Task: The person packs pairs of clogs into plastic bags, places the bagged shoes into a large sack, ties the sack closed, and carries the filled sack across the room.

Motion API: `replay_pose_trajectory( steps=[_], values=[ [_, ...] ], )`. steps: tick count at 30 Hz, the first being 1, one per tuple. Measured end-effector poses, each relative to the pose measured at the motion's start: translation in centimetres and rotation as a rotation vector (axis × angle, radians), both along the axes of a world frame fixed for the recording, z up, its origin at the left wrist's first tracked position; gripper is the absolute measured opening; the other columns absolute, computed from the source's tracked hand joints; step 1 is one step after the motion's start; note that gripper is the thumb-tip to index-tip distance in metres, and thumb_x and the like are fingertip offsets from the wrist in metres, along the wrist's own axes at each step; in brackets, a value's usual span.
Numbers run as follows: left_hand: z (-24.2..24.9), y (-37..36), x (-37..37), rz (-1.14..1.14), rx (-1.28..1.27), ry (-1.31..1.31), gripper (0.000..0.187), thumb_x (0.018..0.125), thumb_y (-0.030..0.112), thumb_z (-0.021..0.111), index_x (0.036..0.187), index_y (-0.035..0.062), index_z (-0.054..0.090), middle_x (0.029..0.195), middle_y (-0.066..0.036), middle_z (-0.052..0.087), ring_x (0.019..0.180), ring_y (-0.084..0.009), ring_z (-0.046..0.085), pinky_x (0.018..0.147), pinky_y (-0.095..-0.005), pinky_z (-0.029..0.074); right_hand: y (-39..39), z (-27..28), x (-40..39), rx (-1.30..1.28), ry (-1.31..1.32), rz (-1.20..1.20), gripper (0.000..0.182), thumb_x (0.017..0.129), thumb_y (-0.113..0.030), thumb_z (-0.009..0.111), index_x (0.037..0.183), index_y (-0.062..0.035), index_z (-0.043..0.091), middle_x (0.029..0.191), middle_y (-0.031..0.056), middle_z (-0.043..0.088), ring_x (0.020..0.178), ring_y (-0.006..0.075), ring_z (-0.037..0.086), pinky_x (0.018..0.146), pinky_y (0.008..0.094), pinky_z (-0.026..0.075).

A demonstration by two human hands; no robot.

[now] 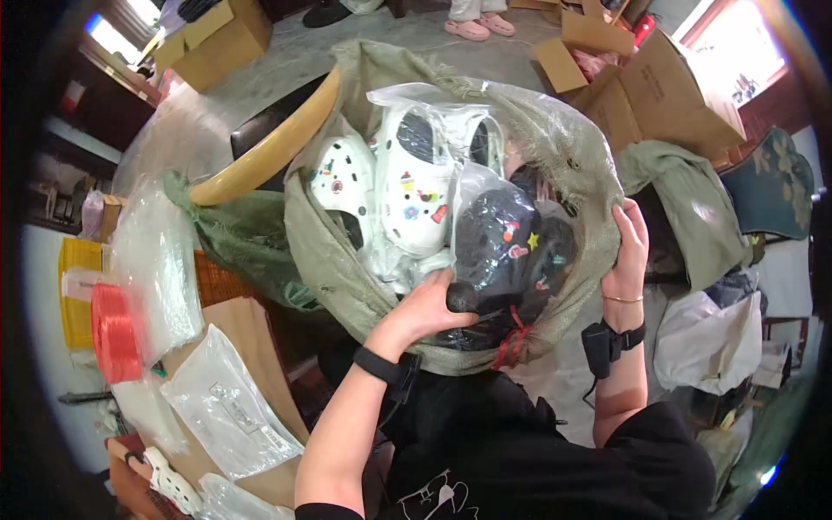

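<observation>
A wide green woven sack (334,260) stands with its mouth toward me, filled with clear-bagged clogs. White clogs (414,212) with colourful charms fill its left and middle. On the right lie bagged black clogs (498,234), also with charms. My left hand (425,308) reaches over the near rim, thumb and fingers closed around the near end of the black clogs; its fingertips are partly hidden. With my right hand (631,247) I grip the sack's right rim, fingers folded over the cloth. Red string (515,336) is tied at the near edge.
At left lie clear plastic bags (234,407), a red twine roll (117,334) and a yellow crate (78,277). Another person's hand (126,455) is near a white clog (171,483). Cardboard boxes (663,95) stand behind right; pink shoes (468,30) show at the top.
</observation>
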State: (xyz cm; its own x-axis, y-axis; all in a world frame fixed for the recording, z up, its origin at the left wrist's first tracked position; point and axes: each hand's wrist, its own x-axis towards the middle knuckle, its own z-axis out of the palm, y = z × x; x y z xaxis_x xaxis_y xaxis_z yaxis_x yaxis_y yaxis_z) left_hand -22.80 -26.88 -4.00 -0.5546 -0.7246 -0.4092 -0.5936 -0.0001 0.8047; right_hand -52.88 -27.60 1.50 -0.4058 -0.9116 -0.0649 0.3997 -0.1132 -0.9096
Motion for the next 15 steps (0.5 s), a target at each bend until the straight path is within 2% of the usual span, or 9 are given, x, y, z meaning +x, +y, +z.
replay_pose_trajectory(
  steps=[3, 6, 8, 9, 10, 12, 13, 14, 15],
  values=[
    [1.0, 1.2, 0.6, 0.071, -0.08, -0.095, 0.087, 0.077, 0.057, 0.066, 0.135, -0.0032, 0.043, 0.129, -0.026, 0.05, 0.121, -0.0399, 0.049, 0.1, -0.0424, 0.04, -0.6, -0.1, 1.2, 0.019, 0.048, -0.01, 0.008, 0.094, -0.008, 0.053, 0.101, -0.0047, 0.057, 0.091, 0.0005, 0.061, 0.083, 0.0098, 0.058, 0.074, 0.0244, 0.048],
    [3.2, 4.0, 2.6, 0.212, -0.132, -0.226, 0.08, 0.079, 0.055, 0.066, 0.136, 0.0042, 0.042, 0.12, -0.023, 0.057, 0.106, -0.0407, 0.058, 0.09, -0.0443, 0.047, -1.1, 0.0, 2.2, 0.02, 0.228, -0.009, 0.014, 0.092, -0.008, 0.056, 0.106, -0.0028, 0.057, 0.094, 0.0021, 0.06, 0.082, 0.0099, 0.056, 0.072, 0.0254, 0.047],
    [4.5, 6.0, 4.8, 0.088, -0.164, -0.389, 0.076, 0.079, 0.054, 0.068, 0.133, 0.0054, 0.045, 0.117, -0.021, 0.06, 0.098, -0.0391, 0.062, 0.081, -0.0464, 0.049, -0.9, 1.9, 4.9, -0.012, 1.171, -0.25, 0.023, 0.09, -0.008, 0.058, 0.112, -0.0013, 0.056, 0.103, 0.0088, 0.059, 0.092, 0.0189, 0.056, 0.079, 0.0318, 0.047],
    [3.7, 7.4, 5.8, 0.038, -0.228, -0.43, 0.055, 0.079, 0.04, 0.07, 0.121, 0.0076, 0.055, 0.107, -0.015, 0.063, 0.095, -0.0325, 0.062, 0.08, -0.0431, 0.048, -0.8, 1.9, 5.6, -0.212, 1.517, -0.294, 0.032, 0.084, -0.006, 0.063, 0.116, -0.0015, 0.057, 0.112, 0.0141, 0.055, 0.104, 0.0288, 0.053, 0.088, 0.0384, 0.044],
    [3.7, 8.3, 6.6, 0.067, -0.226, -0.433, 0.055, 0.079, 0.04, 0.07, 0.121, 0.0076, 0.055, 0.107, -0.015, 0.063, 0.095, -0.0325, 0.062, 0.08, -0.0431, 0.048, -0.6, 2.1, 6.9, -0.296, 1.492, -0.135, 0.034, 0.081, -0.006, 0.065, 0.115, -0.0025, 0.059, 0.114, 0.0144, 0.055, 0.107, 0.0313, 0.052, 0.092, 0.0399, 0.042],
    [3.9, 10.0, 7.8, -0.203, -0.473, -0.3, 0.033, 0.077, 0.024, 0.07, 0.105, 0.0086, 0.061, 0.093, -0.009, 0.061, 0.092, -0.0265, 0.06, 0.082, -0.0373, 0.044, 0.4, 1.7, 9.9, -0.391, 1.456, 0.225, 0.043, 0.074, -0.011, 0.072, 0.115, -0.0079, 0.062, 0.124, 0.0136, 0.053, 0.117, 0.0342, 0.049, 0.102, 0.0453, 0.036],
    [4.5, 10.5, 8.1, -0.108, -0.634, -0.187, 0.017, 0.075, 0.012, 0.067, 0.091, 0.0105, 0.062, 0.083, -0.003, 0.056, 0.088, -0.0209, 0.057, 0.083, -0.0329, 0.04, 1.0, 2.2, 11.3, -0.41, 1.584, 0.458, 0.053, 0.073, -0.018, 0.076, 0.123, -0.0134, 0.06, 0.134, 0.0131, 0.048, 0.13, 0.0359, 0.04, 0.11, 0.0523, 0.026],
    [5.4, 10.6, 8.6, -0.078, -0.632, -0.201, 0.017, 0.075, 0.012, 0.067, 0.091, 0.0105, 0.062, 0.083, -0.003, 0.056, 0.088, -0.0209, 0.057, 0.083, -0.0329, 0.04, 1.5, 2.0, 12.5, -0.359, 1.639, 0.697, 0.06, 0.075, -0.032, 0.074, 0.13, -0.0179, 0.056, 0.142, 0.012, 0.042, 0.138, 0.0363, 0.028, 0.112, 0.0583, 0.017],
    [6.6, 10.4, 9.2, 0.005, -0.725, -0.24, 0.015, 0.075, 0.012, 0.067, 0.089, 0.0112, 0.063, 0.083, -0.002, 0.056, 0.088, -0.0204, 0.057, 0.083, -0.0338, 0.04, 1.9, 0.9, 13.5, -0.38, 1.739, 0.824, 0.06, 0.077, -0.039, 0.071, 0.131, -0.0185, 0.055, 0.144, 0.0122, 0.04, 0.139, 0.0363, 0.026, 0.112, 0.0588, 0.017]
  ],
)
